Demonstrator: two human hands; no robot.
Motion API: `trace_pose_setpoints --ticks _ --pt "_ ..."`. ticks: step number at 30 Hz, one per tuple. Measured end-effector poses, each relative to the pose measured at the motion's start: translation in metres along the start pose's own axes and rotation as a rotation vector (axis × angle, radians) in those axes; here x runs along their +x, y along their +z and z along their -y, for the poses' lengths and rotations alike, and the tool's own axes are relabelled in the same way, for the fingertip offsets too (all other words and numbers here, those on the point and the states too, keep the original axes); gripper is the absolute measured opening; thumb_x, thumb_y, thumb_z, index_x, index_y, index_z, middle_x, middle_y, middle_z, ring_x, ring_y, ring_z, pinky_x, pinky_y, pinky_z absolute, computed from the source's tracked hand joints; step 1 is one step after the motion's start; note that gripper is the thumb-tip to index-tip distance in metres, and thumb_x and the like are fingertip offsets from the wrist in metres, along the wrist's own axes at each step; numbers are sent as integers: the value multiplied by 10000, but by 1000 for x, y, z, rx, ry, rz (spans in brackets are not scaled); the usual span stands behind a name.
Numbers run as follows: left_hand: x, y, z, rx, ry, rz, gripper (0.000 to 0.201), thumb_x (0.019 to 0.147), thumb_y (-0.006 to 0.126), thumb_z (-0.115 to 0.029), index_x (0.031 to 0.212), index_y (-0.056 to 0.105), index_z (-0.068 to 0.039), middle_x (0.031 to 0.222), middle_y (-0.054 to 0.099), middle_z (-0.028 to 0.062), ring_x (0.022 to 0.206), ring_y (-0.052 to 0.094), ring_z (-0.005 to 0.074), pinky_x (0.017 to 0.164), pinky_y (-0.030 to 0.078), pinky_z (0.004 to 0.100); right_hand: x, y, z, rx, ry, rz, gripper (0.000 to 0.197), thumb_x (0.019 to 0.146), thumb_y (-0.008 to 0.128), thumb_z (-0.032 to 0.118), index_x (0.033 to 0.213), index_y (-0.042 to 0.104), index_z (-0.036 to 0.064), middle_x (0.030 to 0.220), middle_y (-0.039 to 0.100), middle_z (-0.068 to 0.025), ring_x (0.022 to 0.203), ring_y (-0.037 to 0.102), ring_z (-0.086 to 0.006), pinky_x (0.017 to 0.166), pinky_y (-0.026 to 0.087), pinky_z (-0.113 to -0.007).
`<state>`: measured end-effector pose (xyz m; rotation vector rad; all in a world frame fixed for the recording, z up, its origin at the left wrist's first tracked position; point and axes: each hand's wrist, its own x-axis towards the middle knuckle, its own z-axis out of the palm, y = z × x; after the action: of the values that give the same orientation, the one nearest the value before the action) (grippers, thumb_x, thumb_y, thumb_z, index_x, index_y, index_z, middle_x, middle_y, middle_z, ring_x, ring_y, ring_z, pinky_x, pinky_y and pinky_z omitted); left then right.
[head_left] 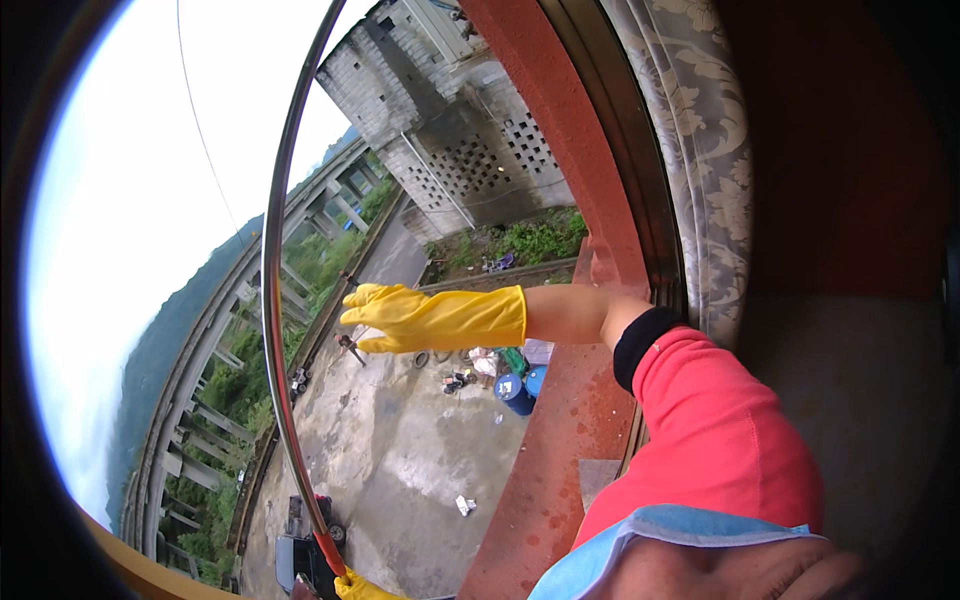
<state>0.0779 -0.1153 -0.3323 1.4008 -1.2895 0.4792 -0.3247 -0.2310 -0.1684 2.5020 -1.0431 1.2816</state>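
My right arm, in a red sleeve with a dark cuff, stretches out past the window ledge [545,440]. Its yellow rubber glove covers my right hand [395,318], whose fingers point left and are apart, with nothing plainly held. A thin dark object [350,348] shows by the fingertips; I cannot tell whether they touch. Left of that hand runs a long metal pole [270,300], silver with a red lower end, curved in this view. At the lower edge, my left hand [362,588], also in a yellow glove, is closed at the pole's red end; most of it is cut off.
A red window frame [560,110] and a patterned grey curtain [705,170] stand at right. Far below lies a concrete yard [430,440] with blue barrels [513,394] and a dark vehicle [300,550]. Beyond are a brick building [430,110] and an elevated road [200,400].
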Motion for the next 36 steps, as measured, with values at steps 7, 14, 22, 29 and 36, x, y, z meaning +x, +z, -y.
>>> trace_pose_setpoints --ticks 7,14,22,29,36 --pt "-15 21 10 -231 -248 151 142 874 704 -189 909 664 -58 860 644 40 814 578 209 805 447 363 -50 -167 -201 -1431 641 -189 733 923 585 392 1492 360 -12 1624 182 -241 1506 148 -427 1193 144 -565" --pt "-28 24 11 -329 -399 252 133 912 683 -153 956 658 -31 895 641 34 822 570 178 806 449 330 -81 -199 -215 -1128 773 811 450 947 576 342 1214 677 -7 1184 707 -150 1200 613 -272 1040 422 -474" --pt "-53 48 -35 -589 -389 447 135 955 659 -119 1020 643 -2 920 615 10 807 528 123 782 432 273 -153 -117 -134 -164 270 579 390 909 651 359 1209 675 110 1012 721 -184 943 686 -380 803 549 -439" --pt "-83 53 -70 -757 -397 616 182 962 661 -95 1107 613 3 912 565 -24 748 469 69 726 398 210 -202 -119 -32 65 69 512 370 903 671 364 1189 696 130 1041 713 -134 974 662 -331 838 523 -421" --pt "-143 74 -37 -778 -403 703 236 869 764 -100 1059 645 -25 786 576 -39 669 518 69 606 423 238 -242 -149 19 171 -16 307 329 901 700 258 1167 690 64 1055 718 -144 965 684 -315 838 540 -404"
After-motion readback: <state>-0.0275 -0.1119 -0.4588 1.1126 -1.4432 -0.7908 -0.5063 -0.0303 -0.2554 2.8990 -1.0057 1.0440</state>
